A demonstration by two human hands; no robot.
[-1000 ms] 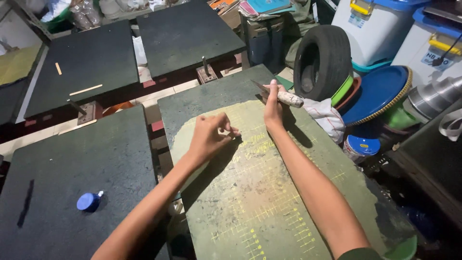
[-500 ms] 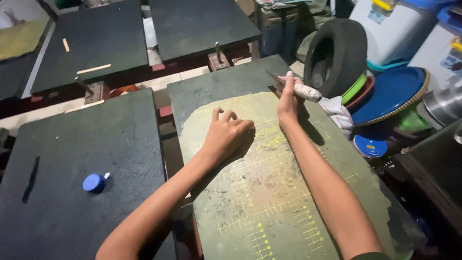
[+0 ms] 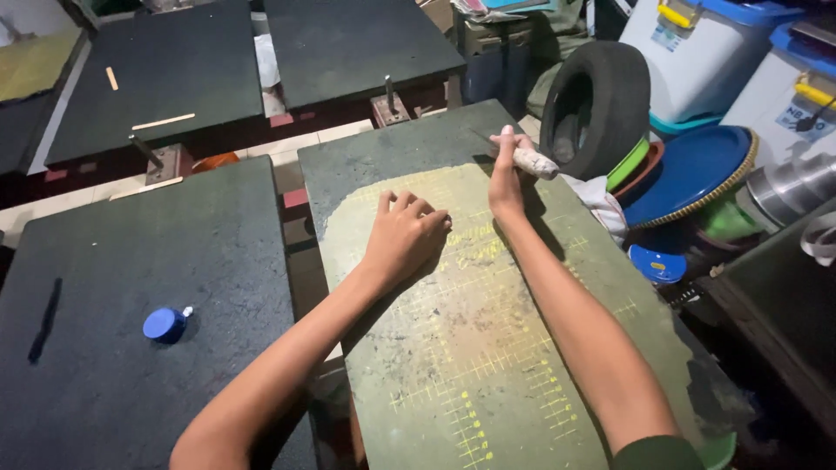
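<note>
I see a worn green cutting mat (image 3: 488, 348) running from the bottom of the frame up to centre, dark boards on the left, and a tyre (image 3: 601, 104) and tubs at upper right. My left hand (image 3: 405, 239) rests on the mat, fingers loosely curled and holding nothing. Just beyond, at upper centre, my right hand (image 3: 505, 178) has its fingers closed around a pale, crusted tool handle (image 3: 533, 162), which sticks out to the right of them.
</note>
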